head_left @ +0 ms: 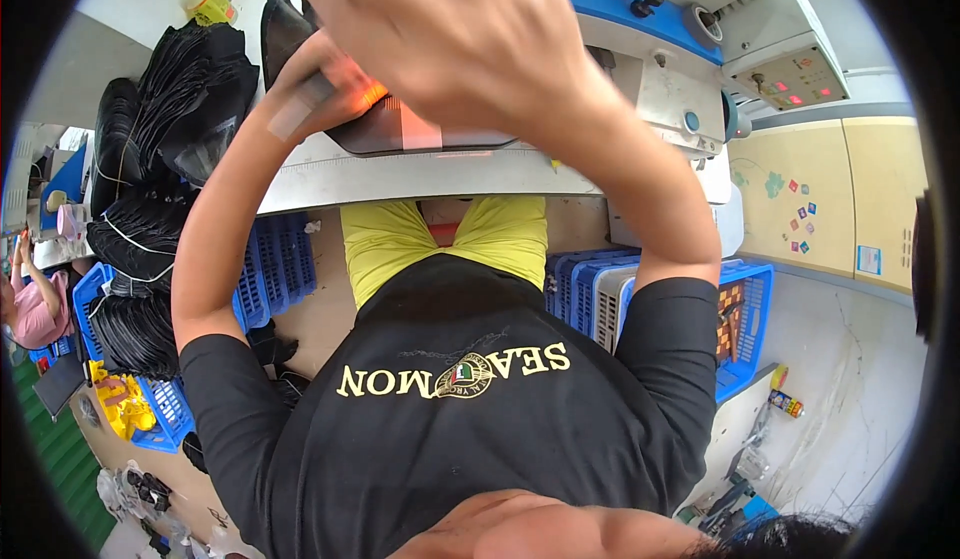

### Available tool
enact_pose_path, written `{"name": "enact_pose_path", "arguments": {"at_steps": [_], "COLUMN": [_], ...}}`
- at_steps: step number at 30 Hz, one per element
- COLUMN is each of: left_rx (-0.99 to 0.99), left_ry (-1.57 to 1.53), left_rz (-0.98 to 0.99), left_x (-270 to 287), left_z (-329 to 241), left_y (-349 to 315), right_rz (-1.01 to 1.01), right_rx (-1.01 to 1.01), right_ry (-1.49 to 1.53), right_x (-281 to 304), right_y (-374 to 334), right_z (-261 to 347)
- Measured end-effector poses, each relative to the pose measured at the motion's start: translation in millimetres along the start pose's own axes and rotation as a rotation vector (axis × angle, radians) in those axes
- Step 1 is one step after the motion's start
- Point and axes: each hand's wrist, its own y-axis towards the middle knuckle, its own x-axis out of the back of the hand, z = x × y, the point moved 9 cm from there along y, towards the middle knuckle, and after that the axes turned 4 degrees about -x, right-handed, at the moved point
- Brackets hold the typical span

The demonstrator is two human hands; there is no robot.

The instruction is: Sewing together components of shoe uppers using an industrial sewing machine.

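Observation:
My right hand (450, 44) is raised over the white machine table and smeared by motion; its fingertips are cut off or hidden. Below and left of it, my left hand (345, 84) reaches over a flat black piece (360, 137), with a clear strip on the wrist. The right hand covers part of its fingers, so I cannot tell whether they grip the piece. Reddish-orange light falls on the left hand and on the piece. Another glossy black piece (283, 34), curved like a shoe part, lies by the left hand.
A white and blue machine (660, 89) with a control box (795, 77) stands at the right. Bundled stacks of black pieces (195, 89) and a yellow-green bottle (208, 4) are at the left. Blue crates (272, 269) sit below the table. Another person (42, 309) is at far left.

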Motion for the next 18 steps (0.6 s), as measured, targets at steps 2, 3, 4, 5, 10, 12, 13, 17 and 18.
{"name": "enact_pose_path", "arguments": {"at_steps": [2, 3, 4, 5, 10, 12, 13, 17, 18], "left_rx": [-0.096, -0.036, -0.028, -0.024, -0.015, -0.02, -0.015, -0.038, -0.036], "left_ry": [0.112, 0.02, 0.037, 0.049, 0.051, 0.051, 0.056, 0.064, 0.061], "left_rz": [0.111, 0.097, 0.113, 0.128, 0.139, 0.142, 0.161, 0.141, 0.144], "left_x": [-8, 1, -1, -3, -1, 1, 1, 2, 1], "left_z": [-6, -9, -9, -9, -9, -9, -9, -10, -9], "left_y": [9, 19, 16, 14, 11, 11, 11, 11, 11], "right_rz": [-0.261, -0.19, 0.02, 0.237, 0.685, 0.667, 0.636, 0.586, 0.589], "right_rx": [-0.182, -0.206, -0.283, -0.359, -0.565, -0.594, -0.597, -0.643, -0.644], "right_ry": [0.32, 0.352, 0.445, 0.53, 0.606, 0.623, 0.612, 0.653, 0.657], "right_x": [-5, -11, -26, -43, -104, -108, -107, -105, -106], "right_y": [-62, -81, -95, -110, -152, -156, -157, -160, -160], "right_z": [15, 23, 27, 31, 44, 44, 43, 42, 42]}}
